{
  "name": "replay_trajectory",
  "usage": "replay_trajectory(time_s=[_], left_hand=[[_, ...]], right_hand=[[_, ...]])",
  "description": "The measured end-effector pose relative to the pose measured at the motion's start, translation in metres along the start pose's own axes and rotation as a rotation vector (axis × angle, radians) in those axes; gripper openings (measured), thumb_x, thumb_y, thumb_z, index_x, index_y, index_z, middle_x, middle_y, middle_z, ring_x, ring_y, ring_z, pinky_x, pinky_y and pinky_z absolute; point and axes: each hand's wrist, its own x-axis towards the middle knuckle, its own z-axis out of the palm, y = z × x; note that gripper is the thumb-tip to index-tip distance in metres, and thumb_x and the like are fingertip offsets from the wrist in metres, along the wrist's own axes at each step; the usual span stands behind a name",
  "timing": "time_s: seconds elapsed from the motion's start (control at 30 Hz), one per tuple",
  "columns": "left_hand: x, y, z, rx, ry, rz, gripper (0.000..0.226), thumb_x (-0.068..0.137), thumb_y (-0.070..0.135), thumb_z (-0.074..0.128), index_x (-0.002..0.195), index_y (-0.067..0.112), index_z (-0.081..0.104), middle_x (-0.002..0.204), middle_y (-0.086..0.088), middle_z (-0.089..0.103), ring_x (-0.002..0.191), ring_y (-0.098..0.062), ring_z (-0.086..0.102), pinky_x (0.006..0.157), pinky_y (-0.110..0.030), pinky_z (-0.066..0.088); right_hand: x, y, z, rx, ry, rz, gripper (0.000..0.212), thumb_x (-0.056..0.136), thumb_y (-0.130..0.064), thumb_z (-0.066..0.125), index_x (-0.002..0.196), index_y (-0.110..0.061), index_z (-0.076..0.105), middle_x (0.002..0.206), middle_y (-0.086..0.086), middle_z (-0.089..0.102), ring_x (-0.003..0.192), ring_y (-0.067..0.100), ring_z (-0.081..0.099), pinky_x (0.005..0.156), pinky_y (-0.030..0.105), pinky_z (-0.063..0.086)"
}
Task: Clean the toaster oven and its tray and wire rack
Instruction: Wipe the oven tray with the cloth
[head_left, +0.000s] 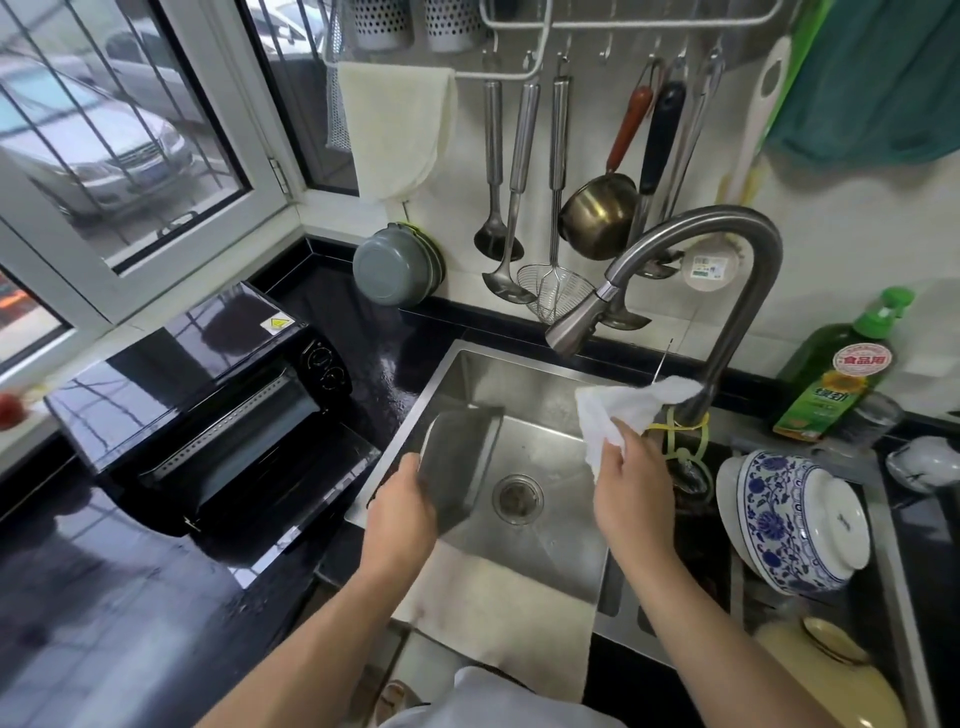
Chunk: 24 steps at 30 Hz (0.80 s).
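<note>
Standing at the steel sink (462, 374), we grip the dark baking tray (460, 462) by its near edge in our left hand (400, 512), tilted over the basin, while our right hand (631, 486) pinches a white cloth (618, 410) beside the faucet (727, 291). Farther left, the black toaster oven (208, 410) sits on the counter, door open.
</note>
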Motion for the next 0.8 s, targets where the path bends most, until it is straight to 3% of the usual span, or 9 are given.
replay_trajectory(time_s=[0.1, 0.17, 0.33, 0.43, 0.53, 0.63, 0.73, 0.8], left_hand=[[0.012, 0.012, -0.007, 0.055, 0.056, -0.013, 0.021, 0.096, 0.000, 0.039, 0.093, 0.020, 0.042, 0.072, -0.001, 0.054, 0.068, -0.025, 0.055, 0.053, -0.037, 0.041], [0.016, 0.009, -0.013, 0.033, 0.055, -0.018, 0.018, 0.100, 0.006, 0.036, 0.100, 0.022, 0.045, 0.079, -0.005, 0.059, 0.074, -0.028, 0.060, 0.058, -0.040, 0.045], [0.002, -0.004, -0.020, -0.050, 0.071, 0.137, 0.020, 0.109, 0.020, 0.041, 0.110, 0.039, 0.047, 0.080, 0.005, 0.066, 0.072, -0.012, 0.065, 0.054, -0.028, 0.047], [0.004, -0.006, -0.017, -0.145, 0.062, 0.140, 0.021, 0.110, 0.026, 0.042, 0.107, 0.047, 0.047, 0.087, 0.011, 0.067, 0.077, -0.007, 0.067, 0.061, -0.029, 0.054], [0.016, -0.003, -0.016, -0.289, 0.098, 0.028, 0.022, 0.109, 0.019, 0.045, 0.101, 0.039, 0.051, 0.090, 0.007, 0.067, 0.082, -0.015, 0.068, 0.060, -0.026, 0.047], [0.028, -0.008, -0.020, -0.720, 0.030, -0.203, 0.021, 0.106, 0.013, 0.049, 0.114, 0.024, 0.066, 0.104, -0.004, 0.077, 0.097, -0.025, 0.075, 0.073, -0.031, 0.058], [0.023, -0.012, -0.023, -1.043, -0.093, -0.267, 0.028, 0.110, 0.021, 0.047, 0.133, 0.021, 0.062, 0.120, -0.007, 0.076, 0.111, -0.028, 0.074, 0.095, -0.048, 0.058], [0.013, -0.010, -0.020, -1.144, -0.147, -0.247, 0.032, 0.112, 0.028, 0.043, 0.140, 0.024, 0.057, 0.127, -0.006, 0.074, 0.116, -0.028, 0.072, 0.097, -0.048, 0.058]], right_hand=[[0.002, 0.020, -0.004, -0.076, -0.012, 0.089, 0.038, 0.105, -0.028, 0.036, 0.105, -0.007, 0.066, 0.090, 0.007, 0.065, 0.093, 0.031, 0.062, 0.078, 0.045, 0.053], [0.005, 0.030, -0.011, -0.107, -0.045, 0.185, 0.045, 0.107, -0.034, 0.032, 0.093, -0.006, 0.064, 0.076, 0.005, 0.059, 0.080, 0.028, 0.059, 0.073, 0.043, 0.051], [0.010, 0.044, -0.021, -0.044, -0.066, 0.387, 0.050, 0.108, -0.042, 0.027, 0.112, -0.006, 0.062, 0.075, -0.006, 0.044, 0.072, 0.018, 0.043, 0.071, 0.034, 0.034], [0.007, 0.048, -0.019, 0.066, -0.093, 0.431, 0.051, 0.107, -0.044, 0.028, 0.120, -0.007, 0.061, 0.088, 0.003, 0.056, 0.080, 0.021, 0.053, 0.075, 0.038, 0.043], [0.005, 0.044, -0.018, 0.242, -0.145, 0.550, 0.048, 0.107, -0.040, 0.030, 0.127, -0.008, 0.059, 0.110, 0.013, 0.062, 0.101, 0.032, 0.059, 0.094, 0.049, 0.049], [0.003, 0.039, -0.021, 0.449, -0.131, 0.670, 0.044, 0.107, -0.039, 0.034, 0.132, -0.010, 0.056, 0.113, 0.012, 0.061, 0.103, 0.033, 0.060, 0.096, 0.048, 0.049], [-0.005, 0.018, -0.024, 0.530, -0.048, 0.565, 0.041, 0.106, -0.042, 0.036, 0.131, -0.017, 0.056, 0.112, 0.004, 0.061, 0.100, 0.024, 0.061, 0.089, 0.043, 0.049], [-0.015, -0.008, -0.017, 0.505, -0.027, 0.349, 0.030, 0.106, -0.041, 0.036, 0.108, -0.024, 0.061, 0.102, 0.001, 0.063, 0.091, 0.020, 0.063, 0.083, 0.045, 0.052]])
